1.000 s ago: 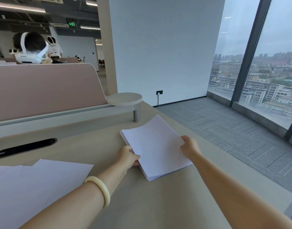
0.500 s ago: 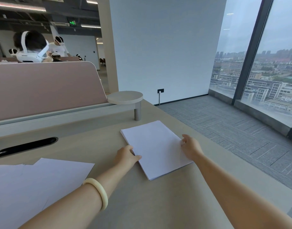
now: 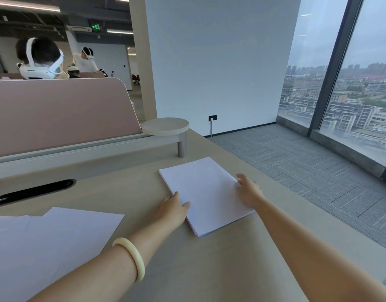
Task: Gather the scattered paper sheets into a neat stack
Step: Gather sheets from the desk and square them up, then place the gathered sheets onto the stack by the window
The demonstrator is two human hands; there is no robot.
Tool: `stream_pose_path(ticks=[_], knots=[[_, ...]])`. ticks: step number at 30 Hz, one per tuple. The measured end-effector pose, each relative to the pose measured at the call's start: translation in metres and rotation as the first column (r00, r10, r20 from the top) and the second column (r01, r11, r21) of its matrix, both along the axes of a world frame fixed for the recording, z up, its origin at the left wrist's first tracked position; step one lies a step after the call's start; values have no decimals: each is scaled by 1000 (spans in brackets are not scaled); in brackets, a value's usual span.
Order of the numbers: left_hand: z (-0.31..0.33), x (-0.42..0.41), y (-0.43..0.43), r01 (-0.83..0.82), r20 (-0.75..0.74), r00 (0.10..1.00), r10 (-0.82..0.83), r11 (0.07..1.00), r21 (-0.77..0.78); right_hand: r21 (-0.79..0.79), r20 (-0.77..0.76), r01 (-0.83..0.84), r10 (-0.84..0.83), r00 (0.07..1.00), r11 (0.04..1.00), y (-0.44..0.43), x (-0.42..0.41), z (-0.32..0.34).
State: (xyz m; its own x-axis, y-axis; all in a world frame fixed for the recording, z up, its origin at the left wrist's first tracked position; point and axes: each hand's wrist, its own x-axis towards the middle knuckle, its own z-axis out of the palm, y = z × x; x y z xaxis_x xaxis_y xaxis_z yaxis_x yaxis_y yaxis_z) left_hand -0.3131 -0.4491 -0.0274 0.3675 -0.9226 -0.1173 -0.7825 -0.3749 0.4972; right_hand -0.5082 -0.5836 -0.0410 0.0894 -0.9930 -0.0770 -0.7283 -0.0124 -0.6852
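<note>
Both bare forearms reach forward. The left hand (image 3: 173,209) lies palm down, fingers straight, thumb spread. The right hand (image 3: 248,190), slightly farther out, is palm down too, fingers loosely extended.

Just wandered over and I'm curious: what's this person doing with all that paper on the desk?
A person is tidying paper. A stack of white sheets lies flat on the beige desk, with the left hand resting at its left edge and the right hand at its right edge, fingers relaxed. More loose sheets lie spread at the desk's near left, not yet added to the stack.
</note>
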Motion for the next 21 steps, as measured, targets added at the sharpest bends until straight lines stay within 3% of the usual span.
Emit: stream_pose_path(ticks=[4, 10, 21], knots=[[4, 1, 1, 2, -19, 1000, -2, 1000, -20, -9, -12, -2, 2, 1000, 1000, 6, 2, 7], [18, 7, 13, -22, -91, 996, 5, 983, -182, -140, -53, -73, 66, 996, 988, 31, 2, 27], [50, 34, 69, -98, -109, 992, 67, 947, -306, -255, 49, -216, 236, 971, 942, 103, 29, 82]])
